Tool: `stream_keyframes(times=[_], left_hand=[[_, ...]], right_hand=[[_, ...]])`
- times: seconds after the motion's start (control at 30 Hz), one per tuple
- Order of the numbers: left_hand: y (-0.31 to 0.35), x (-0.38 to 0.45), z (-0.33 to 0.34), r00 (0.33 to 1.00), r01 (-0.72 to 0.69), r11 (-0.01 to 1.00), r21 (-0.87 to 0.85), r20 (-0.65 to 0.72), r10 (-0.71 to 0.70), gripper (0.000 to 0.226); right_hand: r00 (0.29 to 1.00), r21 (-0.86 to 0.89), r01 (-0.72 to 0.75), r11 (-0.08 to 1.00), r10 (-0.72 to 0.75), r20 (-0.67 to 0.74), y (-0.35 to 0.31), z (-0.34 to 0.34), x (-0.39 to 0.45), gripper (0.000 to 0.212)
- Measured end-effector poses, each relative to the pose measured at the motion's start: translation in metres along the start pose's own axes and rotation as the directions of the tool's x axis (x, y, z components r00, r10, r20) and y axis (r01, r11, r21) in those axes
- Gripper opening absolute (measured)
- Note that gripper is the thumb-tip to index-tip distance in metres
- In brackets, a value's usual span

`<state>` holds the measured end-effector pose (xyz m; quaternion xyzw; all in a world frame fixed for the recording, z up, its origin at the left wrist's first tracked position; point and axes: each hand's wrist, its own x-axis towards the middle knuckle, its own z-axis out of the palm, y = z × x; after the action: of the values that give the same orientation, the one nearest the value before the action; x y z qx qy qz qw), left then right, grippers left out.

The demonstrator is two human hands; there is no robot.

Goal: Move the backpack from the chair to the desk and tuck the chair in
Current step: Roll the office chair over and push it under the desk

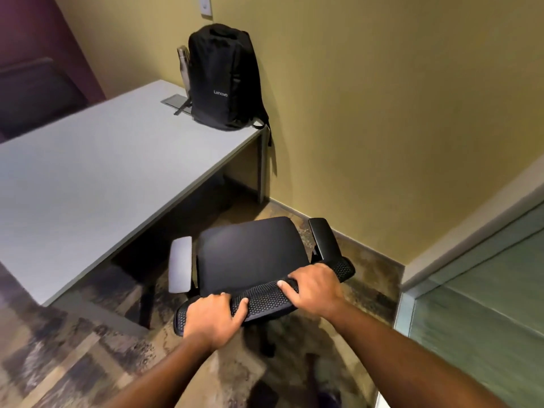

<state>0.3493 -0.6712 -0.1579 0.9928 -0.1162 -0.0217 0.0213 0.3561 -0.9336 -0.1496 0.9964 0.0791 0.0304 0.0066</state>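
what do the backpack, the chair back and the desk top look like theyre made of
Backpack: matte black woven fabric, likely nylon or polyester, with soft creases. Chair back: black perforated mesh, probably plastic or textile, showing a hole pattern. Desk top: smooth pale grey, seemingly laminate; flat, no grain.

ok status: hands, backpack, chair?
Left hand and right hand both gripping chair backrest top. Backpack upright on desk, against wall. Chair not tucked; nothing visible blocking.

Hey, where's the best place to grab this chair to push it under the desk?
Grip the top edge of the chair's mesh backrest from behind, one hand toward each end, as the left hand and right hand do now. That wide bar faces you, and the seat points toward the desk.
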Motion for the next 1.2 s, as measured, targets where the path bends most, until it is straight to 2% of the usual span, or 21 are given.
stream_keyframes(times=[0.3, 0.67, 0.9, 1.2], left_hand=[[0.051, 0.05, -0.003, 0.972, 0.233, 0.972, -0.008, 0.014, -0.233, 0.072], [0.078, 0.105, -0.006, 0.901, 0.432, 0.901, -0.038, -0.009, -0.433, 0.067], [0.086, 0.158, -0.002, 0.847, 0.531, 0.846, -0.043, 0.008, -0.531, 0.066], [0.067, 0.23, -0.009, 0.815, 0.576, 0.813, -0.083, -0.017, -0.579, 0.065]], right_hand=[[0.97, 0.03, 0.236, 0.971, -0.237, 0.051, 0.063, 0.002, 0.083, 0.079], [0.881, 0.035, 0.472, 0.881, -0.473, 0.026, 0.102, 0.009, 0.181, 0.076], [0.816, 0.041, 0.578, 0.815, -0.578, -0.001, 0.118, 0.016, 0.257, 0.07], [0.753, 0.077, 0.655, 0.751, -0.658, 0.011, 0.111, 0.019, 0.359, 0.069]])
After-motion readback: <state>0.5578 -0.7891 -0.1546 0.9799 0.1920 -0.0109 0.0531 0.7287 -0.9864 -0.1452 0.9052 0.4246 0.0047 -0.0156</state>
